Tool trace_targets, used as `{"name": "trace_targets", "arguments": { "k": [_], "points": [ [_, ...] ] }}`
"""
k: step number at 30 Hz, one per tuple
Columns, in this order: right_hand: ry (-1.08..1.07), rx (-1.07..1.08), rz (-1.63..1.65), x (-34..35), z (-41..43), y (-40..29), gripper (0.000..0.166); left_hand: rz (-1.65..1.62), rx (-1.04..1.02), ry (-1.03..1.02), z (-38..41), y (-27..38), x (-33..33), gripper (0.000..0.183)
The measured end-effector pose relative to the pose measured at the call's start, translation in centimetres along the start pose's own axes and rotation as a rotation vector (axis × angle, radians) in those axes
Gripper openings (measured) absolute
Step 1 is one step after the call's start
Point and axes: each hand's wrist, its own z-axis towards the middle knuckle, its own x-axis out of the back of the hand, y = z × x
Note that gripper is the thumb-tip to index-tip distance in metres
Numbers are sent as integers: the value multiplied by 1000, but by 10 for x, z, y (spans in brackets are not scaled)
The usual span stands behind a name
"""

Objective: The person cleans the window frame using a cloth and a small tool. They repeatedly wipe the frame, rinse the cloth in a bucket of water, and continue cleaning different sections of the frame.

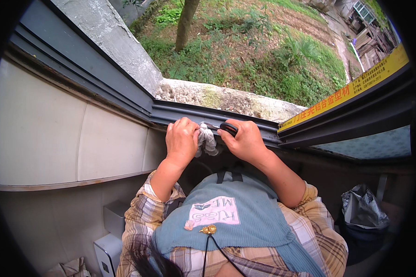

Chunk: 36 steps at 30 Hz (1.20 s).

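Note:
At the grey metal window frame (190,111), my left hand (181,140) pinches a bunched, greyish-white cloth (207,140) whose lower end hangs over the inner edge. My right hand (247,141) grips the black handle of what looks like a pair of scissors (228,128), with some red inside the loop. Its metal blade points left toward the cloth, low over the track. The tip meets or lies just beside the cloth; I cannot tell which. Part of the handle is hidden by my right fingers.
A window sash (346,107) with a yellow printed strip stands swung out on the right. Beyond the frame runs a rough concrete ledge (215,95). White wall panels (111,142) flank the left side. A dark bin with a silver liner (364,207) stands at lower right.

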Motion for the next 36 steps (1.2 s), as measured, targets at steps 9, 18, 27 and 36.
{"name": "trace_targets", "arguments": {
  "k": [9,18,27,36],
  "points": [
    [-143,-49,-53,-1,1,3,18,-109,-26,-15,-4,-9,5,9],
    [-19,-80,207,-35,7,25,22,-152,20,1,1,-6,-1,9],
    [-89,-128,214,-9,0,22,27,-160,85,-41,4,-4,9,13],
    [-70,-167,186,-5,-10,25,28,-141,82,-57,1,-5,6,13]
  ]
}}
